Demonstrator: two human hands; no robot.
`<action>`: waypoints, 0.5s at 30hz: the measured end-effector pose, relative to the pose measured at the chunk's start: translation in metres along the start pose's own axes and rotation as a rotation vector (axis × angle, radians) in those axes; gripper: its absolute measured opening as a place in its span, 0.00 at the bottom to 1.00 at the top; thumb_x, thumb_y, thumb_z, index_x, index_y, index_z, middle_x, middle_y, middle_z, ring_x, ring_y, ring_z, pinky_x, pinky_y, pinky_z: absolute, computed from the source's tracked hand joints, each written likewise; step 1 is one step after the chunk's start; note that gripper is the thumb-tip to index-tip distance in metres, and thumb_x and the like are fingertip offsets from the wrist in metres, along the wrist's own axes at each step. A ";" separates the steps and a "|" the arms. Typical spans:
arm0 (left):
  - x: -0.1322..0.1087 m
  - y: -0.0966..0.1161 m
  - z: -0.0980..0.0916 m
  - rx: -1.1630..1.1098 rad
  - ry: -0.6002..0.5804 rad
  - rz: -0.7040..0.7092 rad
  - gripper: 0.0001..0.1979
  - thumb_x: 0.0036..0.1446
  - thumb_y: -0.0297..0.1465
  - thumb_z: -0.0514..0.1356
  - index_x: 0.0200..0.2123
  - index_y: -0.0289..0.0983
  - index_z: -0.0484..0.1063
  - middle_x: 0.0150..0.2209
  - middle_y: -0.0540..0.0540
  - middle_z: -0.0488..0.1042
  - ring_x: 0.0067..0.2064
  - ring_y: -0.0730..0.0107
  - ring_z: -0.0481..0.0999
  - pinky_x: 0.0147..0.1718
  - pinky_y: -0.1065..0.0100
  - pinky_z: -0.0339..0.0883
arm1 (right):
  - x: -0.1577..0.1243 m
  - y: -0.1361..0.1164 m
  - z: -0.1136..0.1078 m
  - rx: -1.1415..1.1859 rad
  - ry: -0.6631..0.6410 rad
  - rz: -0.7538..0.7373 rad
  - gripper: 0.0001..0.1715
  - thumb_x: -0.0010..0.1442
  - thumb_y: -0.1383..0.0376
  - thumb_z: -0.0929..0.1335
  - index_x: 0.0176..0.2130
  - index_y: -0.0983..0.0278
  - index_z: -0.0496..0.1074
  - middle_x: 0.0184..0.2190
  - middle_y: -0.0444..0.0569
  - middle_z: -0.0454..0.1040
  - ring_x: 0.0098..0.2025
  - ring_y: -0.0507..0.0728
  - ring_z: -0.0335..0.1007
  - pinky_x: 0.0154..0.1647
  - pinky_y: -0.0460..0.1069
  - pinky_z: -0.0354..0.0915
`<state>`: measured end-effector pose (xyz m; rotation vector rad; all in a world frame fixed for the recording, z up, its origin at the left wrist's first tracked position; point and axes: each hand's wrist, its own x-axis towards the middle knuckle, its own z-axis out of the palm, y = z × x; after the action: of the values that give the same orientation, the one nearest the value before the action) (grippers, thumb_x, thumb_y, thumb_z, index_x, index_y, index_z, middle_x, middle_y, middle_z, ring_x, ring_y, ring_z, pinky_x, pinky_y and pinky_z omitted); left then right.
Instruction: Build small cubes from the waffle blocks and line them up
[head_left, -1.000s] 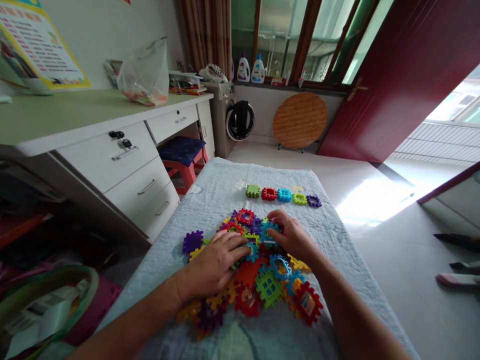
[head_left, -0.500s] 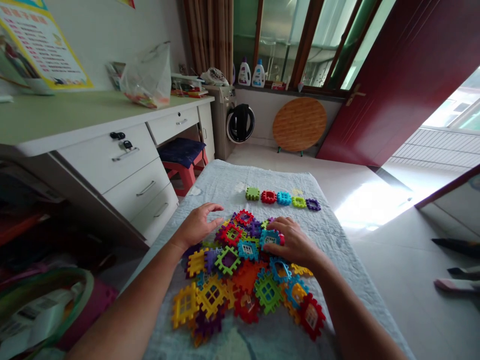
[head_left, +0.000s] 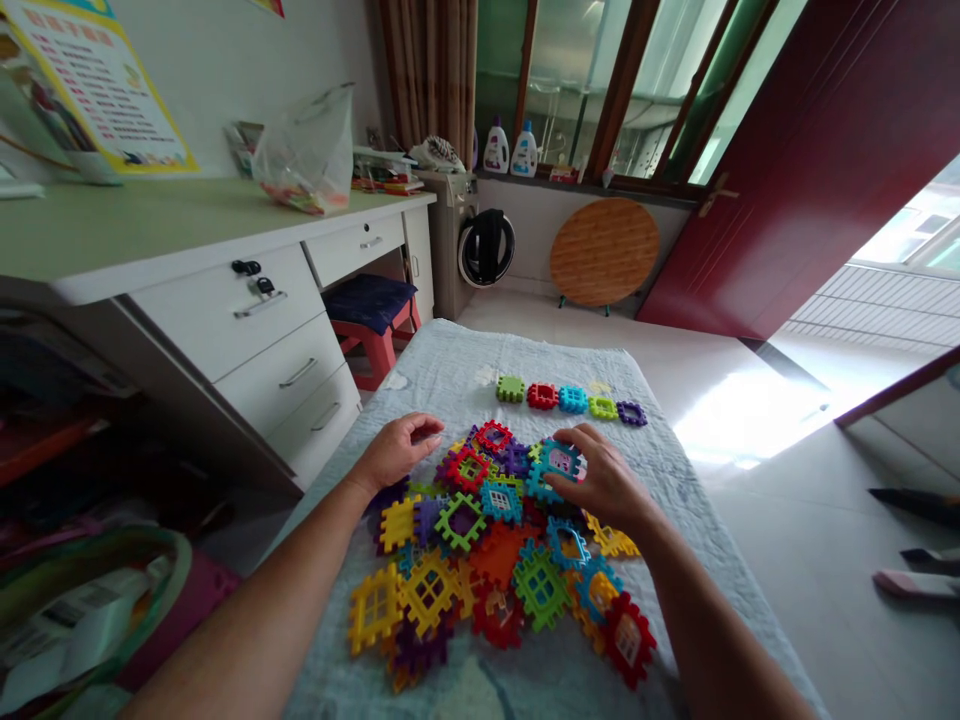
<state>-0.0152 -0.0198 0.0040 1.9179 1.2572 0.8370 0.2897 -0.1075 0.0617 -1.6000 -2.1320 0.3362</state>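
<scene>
A pile of colourful plastic interlocking tiles (head_left: 495,540) with toothed edges lies on the cloth-covered surface, in red, yellow, green, blue, purple and orange. My right hand (head_left: 604,480) grips a blue tile (head_left: 541,482) with a picture in its window, at the pile's far right side. Its thumb is at the near edge and its fingers are behind. At the pile's far left, my left hand (head_left: 396,450) hovers with fingers loosely curled, a small gap to the thumb and nothing between them. A red tile (head_left: 494,437) is near its fingertips.
Beyond the pile stands a row of several blocks, among them a green block (head_left: 511,389) and a purple block (head_left: 631,413). A light blue cloth (head_left: 450,365) covers the surface. To the left are a white desk (head_left: 270,340), a stool (head_left: 371,305) and a pink basket (head_left: 196,590).
My right hand has lifted the blue tile slightly and tilted it, so its picture shows. My left fingers have curled in a little. The whole view has shifted slightly.
</scene>
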 end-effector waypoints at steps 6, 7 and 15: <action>0.000 0.000 -0.001 0.025 -0.005 0.011 0.15 0.51 0.39 0.58 0.40 0.36 0.72 0.40 0.44 0.77 0.42 0.63 0.75 0.46 0.62 0.69 | -0.002 -0.002 0.016 -0.182 -0.121 -0.022 0.24 0.47 0.54 0.71 0.42 0.61 0.68 0.38 0.50 0.67 0.41 0.60 0.62 0.42 0.54 0.59; 0.000 0.000 -0.001 0.030 -0.006 0.015 0.15 0.51 0.39 0.58 0.40 0.36 0.72 0.40 0.44 0.76 0.41 0.63 0.75 0.45 0.62 0.69 | -0.003 -0.003 0.018 -0.200 -0.125 -0.016 0.24 0.47 0.54 0.71 0.42 0.61 0.68 0.38 0.50 0.67 0.41 0.60 0.62 0.42 0.54 0.59; 0.001 0.000 0.000 0.036 -0.005 0.028 0.15 0.50 0.40 0.59 0.38 0.36 0.73 0.40 0.44 0.75 0.41 0.63 0.74 0.44 0.62 0.69 | -0.004 -0.010 0.017 -0.272 -0.114 0.030 0.26 0.46 0.52 0.70 0.43 0.62 0.67 0.39 0.51 0.67 0.42 0.61 0.60 0.43 0.54 0.57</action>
<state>-0.0148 -0.0193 0.0046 1.9694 1.2529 0.8291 0.2736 -0.1131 0.0506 -1.8017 -2.3234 0.1547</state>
